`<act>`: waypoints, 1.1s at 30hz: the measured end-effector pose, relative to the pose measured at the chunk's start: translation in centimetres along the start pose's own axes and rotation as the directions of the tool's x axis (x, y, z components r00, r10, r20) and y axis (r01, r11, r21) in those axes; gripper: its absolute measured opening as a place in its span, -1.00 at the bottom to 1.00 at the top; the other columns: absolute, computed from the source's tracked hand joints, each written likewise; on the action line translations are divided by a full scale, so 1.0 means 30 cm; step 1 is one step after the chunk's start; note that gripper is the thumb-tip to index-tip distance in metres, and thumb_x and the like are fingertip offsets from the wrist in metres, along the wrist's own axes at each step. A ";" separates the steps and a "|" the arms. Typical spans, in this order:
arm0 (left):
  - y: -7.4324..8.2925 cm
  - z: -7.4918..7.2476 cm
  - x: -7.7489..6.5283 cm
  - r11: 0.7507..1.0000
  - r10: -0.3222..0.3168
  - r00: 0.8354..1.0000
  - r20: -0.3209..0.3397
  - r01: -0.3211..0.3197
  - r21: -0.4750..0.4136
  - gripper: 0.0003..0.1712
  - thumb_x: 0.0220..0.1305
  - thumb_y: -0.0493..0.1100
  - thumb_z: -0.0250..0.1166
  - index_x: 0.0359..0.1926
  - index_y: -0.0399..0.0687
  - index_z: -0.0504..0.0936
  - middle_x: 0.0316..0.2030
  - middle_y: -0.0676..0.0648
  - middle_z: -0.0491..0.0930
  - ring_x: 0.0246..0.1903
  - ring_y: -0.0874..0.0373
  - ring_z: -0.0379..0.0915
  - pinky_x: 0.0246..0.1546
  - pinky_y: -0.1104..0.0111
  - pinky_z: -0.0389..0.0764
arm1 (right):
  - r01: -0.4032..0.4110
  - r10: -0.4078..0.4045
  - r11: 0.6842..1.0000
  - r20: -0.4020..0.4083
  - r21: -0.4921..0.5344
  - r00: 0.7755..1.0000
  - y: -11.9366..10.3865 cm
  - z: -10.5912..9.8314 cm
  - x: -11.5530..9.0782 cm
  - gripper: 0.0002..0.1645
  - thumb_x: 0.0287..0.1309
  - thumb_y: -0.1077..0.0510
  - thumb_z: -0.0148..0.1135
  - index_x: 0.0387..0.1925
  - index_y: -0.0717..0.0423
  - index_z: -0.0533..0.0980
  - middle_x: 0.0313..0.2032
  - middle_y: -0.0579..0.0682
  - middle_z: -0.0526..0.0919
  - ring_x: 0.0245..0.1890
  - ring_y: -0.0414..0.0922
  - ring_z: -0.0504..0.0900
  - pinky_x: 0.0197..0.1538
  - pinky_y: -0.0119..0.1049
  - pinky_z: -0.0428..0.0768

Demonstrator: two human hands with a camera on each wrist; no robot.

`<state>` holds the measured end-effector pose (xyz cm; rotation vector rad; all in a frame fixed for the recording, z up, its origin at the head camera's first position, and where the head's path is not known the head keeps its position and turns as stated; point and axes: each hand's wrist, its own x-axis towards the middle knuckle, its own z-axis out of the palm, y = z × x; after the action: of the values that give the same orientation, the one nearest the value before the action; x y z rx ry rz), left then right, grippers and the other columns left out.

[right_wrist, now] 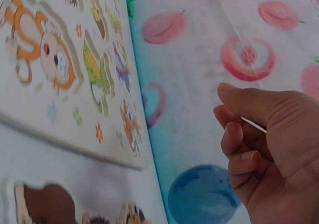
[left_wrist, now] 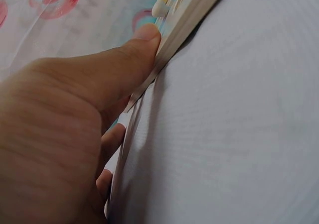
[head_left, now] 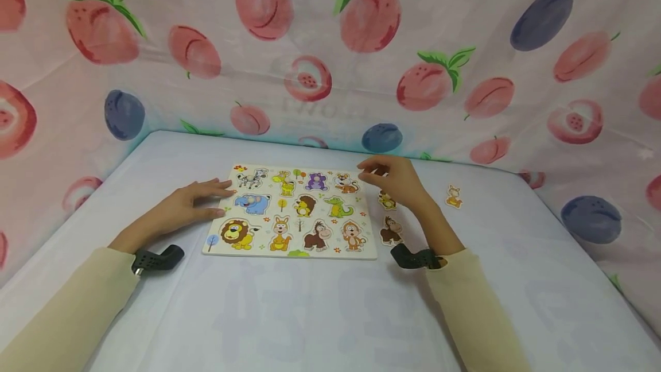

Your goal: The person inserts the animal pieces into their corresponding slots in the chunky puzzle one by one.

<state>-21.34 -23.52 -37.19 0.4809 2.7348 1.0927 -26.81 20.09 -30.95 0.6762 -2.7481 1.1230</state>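
- We see a white animal puzzle board flat on the pale table, just in front of the person, its animal figures in three rows.
- Behind it, we have a fruit-print cloth as a backdrop.
- To the board's right lie three loose things: a dark brown animal piece just beside the edge, a yellow piece above it, and a kangaroo piece farther off.
- The right hand hides part of the yellow piece from us, and the right wrist camera sits close to the brown piece in the head view.
- The left hand rests at the board's left edge; we see its thumb touching the rim near a small pale knob, the other fingers extended and apart from the thumb.
- The right hand hovers by the board's upper right corner; we find its fingers loosely bent, thumb near the index tip, with nothing visible between them.
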 end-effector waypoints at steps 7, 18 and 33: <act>0.002 0.007 0.006 1.000 0.005 1.000 -0.001 -0.005 0.005 -0.37 0.19 0.17 0.31 0.26 0.14 0.49 0.41 0.01 0.18 0.44 -0.09 -0.19 0.27 -0.28 -0.16 | -0.048 0.048 0.999 -0.007 -0.025 0.999 0.065 -0.054 -0.041 -0.71 0.15 0.00 0.35 -0.10 -0.01 0.65 -0.25 -0.10 0.66 -0.32 -0.14 0.59 -0.34 -0.20 0.59; 0.002 0.004 0.003 1.000 -0.008 1.000 -0.002 0.008 0.020 -0.35 0.19 0.19 0.30 0.27 0.13 0.48 0.41 0.01 0.16 0.44 -0.10 -0.19 0.27 -0.28 -0.14 | -0.176 0.177 0.984 0.021 -0.024 0.984 0.159 -0.075 -0.072 -0.64 0.15 -0.01 0.35 -0.08 0.09 0.64 -0.20 -0.01 0.68 -0.29 0.01 0.60 -0.41 -0.29 0.50; 0.001 0.001 0.003 1.000 0.012 1.000 0.003 -0.012 0.006 -0.36 0.19 0.19 0.30 0.27 0.13 0.49 0.41 0.04 0.17 0.44 -0.08 -0.19 0.28 -0.27 -0.15 | -0.256 0.255 0.967 0.054 0.016 0.966 0.278 -0.048 -0.090 -0.76 0.08 0.06 0.41 -0.20 0.02 0.67 -0.28 0.00 0.68 -0.39 -0.05 0.56 -0.41 -0.28 0.54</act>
<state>-21.40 -23.46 -37.19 0.5004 2.7365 1.0865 -28.15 27.32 -35.94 0.3637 -2.9352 1.1999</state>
